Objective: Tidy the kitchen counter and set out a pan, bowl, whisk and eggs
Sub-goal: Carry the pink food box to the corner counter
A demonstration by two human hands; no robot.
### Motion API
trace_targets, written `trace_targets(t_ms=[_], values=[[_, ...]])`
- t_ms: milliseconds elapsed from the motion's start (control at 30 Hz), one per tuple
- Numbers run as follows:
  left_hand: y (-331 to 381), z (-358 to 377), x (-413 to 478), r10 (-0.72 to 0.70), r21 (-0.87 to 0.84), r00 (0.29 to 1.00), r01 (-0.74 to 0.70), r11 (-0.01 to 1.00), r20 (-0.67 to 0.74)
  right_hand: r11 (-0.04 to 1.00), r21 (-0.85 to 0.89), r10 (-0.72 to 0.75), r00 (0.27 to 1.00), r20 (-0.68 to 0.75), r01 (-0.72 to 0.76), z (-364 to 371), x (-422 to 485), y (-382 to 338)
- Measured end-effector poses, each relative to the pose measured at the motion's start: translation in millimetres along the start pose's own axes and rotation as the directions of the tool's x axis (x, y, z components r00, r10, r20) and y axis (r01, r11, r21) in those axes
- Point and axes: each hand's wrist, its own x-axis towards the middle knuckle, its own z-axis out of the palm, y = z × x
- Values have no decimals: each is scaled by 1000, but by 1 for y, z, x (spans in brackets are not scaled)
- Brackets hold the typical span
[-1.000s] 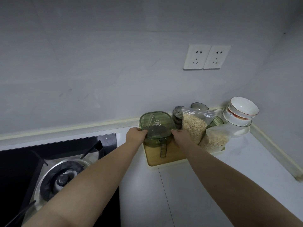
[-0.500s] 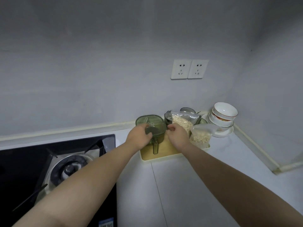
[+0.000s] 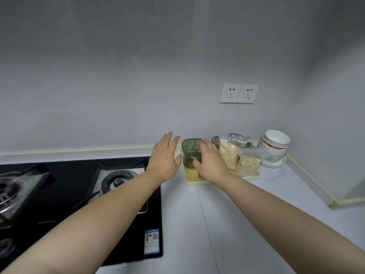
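A green translucent lidded container (image 3: 189, 153) stands at the left end of a cream tray (image 3: 192, 179) against the back wall. My left hand (image 3: 165, 156) hovers just left of it with fingers straight and spread, holding nothing. My right hand (image 3: 209, 162) lies over the container's right front, fingers loosely bent on the lid and thumb by its side; I see no firm grip. A stack of white bowls with red trim (image 3: 276, 142) sits on a white plate (image 3: 275, 164) in the right corner. No pan, whisk or eggs are in view.
Two zip bags of oats (image 3: 230, 153) (image 3: 247, 164) fill the tray's right half, with dark jars behind them. A black gas hob (image 3: 118, 179) with burners takes up the left. White counter (image 3: 246, 214) stretches to the right wall. Two wall sockets (image 3: 239, 93) sit above.
Both hands held the green container's sides before. My left hand has come off it and opened, my right hand has loosened, and my view has pulled back.
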Motion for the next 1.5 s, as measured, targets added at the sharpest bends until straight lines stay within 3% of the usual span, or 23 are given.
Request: trace_targets(t_ms=[300, 667, 1033, 1500], values=[[-70, -92, -114, -64, 143, 997, 69, 987, -39, 998, 13, -61, 998, -17, 61, 6, -51, -143], [-185, -218, -281, -246, 330, 962, 272, 904, -121, 948, 15, -317, 948, 8, 317, 53, -97, -343], [-299, -281, -397, -491, 397, 841, 541, 741, -228, 843, 18, -537, 841, 70, 537, 120, -105, -511], [-500, -356, -467, -659, 478, 708, 684, 551, -254, 720, 190, -694, 698, 177, 667, 257, -47, -734]])
